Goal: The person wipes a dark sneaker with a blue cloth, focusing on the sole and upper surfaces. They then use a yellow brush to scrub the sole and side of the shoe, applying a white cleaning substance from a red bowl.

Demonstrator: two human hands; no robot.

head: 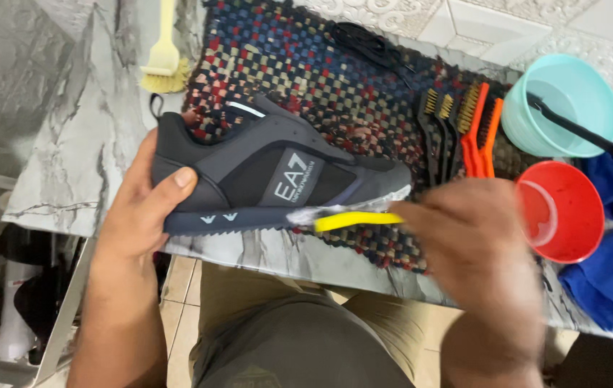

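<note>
Left grip [149, 205] clasps the sneaker's [270, 176] heel; right grip [468, 237] clutches a yellow brush [353, 220] at its sole

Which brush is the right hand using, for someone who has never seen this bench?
Start at the checked woven mat on the marble counter. The left hand holds a dark grey sneaker over its front edge. The yellow-handled brush in the right hand meets its sole; other brushes lie untouched.

The shoe [270, 176] lies over the mat's [335, 79] near edge. Right of the shoe lie small brushes [457, 129], then two bowls [565, 158]; behind it, a scrub brush [165, 61].
</note>
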